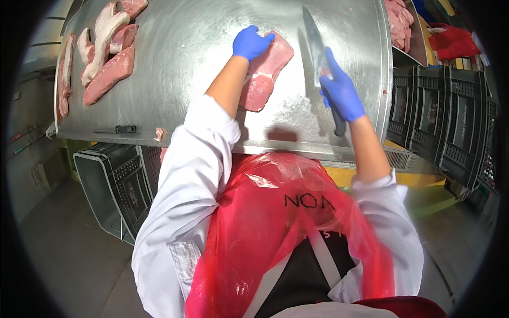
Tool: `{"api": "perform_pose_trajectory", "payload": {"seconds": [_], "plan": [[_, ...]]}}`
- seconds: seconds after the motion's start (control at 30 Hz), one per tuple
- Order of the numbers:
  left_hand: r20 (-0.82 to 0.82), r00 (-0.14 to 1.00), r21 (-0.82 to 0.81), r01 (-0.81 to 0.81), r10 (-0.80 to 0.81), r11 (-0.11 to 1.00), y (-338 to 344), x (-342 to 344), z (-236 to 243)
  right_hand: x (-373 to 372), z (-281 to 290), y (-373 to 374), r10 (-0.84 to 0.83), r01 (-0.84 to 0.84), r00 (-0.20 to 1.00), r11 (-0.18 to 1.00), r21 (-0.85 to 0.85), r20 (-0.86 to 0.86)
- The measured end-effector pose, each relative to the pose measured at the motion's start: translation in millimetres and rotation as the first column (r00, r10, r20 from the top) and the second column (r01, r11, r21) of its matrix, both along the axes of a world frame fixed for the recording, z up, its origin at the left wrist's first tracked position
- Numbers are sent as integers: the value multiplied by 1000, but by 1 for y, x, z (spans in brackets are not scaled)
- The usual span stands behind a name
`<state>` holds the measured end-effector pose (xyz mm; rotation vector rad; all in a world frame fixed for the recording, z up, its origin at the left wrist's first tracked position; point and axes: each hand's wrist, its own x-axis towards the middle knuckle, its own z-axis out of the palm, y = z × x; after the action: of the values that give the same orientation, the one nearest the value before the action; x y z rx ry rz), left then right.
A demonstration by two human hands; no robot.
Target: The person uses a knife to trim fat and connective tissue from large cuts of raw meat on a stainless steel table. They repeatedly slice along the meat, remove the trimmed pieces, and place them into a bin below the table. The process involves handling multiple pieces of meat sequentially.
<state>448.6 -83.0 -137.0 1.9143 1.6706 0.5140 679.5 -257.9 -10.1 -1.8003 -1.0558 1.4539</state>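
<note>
On the metal table [185,69] a slab of raw pink meat [261,90] lies lengthwise before me. My left hand [252,43], in a blue glove, grips its far left edge, with the fingertips over the top. My right hand [342,90], gloved the same, is closed round the dark handle of a large knife [314,40]. The wide blade points away from me, a little to the right of the meat and apart from it. How high the blade is over the table, I cannot tell exactly.
Several raw meat pieces [110,74] lie at the table's far left. A small dark-handled knife [125,129] and a meat scrap [159,134] are by the near edge. Black crates [424,111] stand at right, a grey crate [108,196] below left. More meat [398,24] fills a container at far right.
</note>
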Motion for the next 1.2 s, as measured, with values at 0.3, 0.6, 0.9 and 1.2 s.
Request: {"api": "perform_pose_trajectory", "payload": {"seconds": [0.3, 0.6, 0.9, 1.2], "plan": [[109, 990, -108, 98, -86, 989, 32, -17, -11, -17, -54, 44, -46, 47, 999, 999, 5, -18], [288, 955, 7, -71, 66, 997, 32, -57, 24, -48, -82, 111, 114, -106, 989, 991, 84, -96], [294, 913, -84, -271, 284, 959, -91, -208, 38, -40, -18, 28, 342, -341, 940, 934, -101, -9], [321, 943, 61, -109, 84, 992, -78, -115, 16, 34, 65, -75, 284, -305, 952, 904, -299, -110]]}}
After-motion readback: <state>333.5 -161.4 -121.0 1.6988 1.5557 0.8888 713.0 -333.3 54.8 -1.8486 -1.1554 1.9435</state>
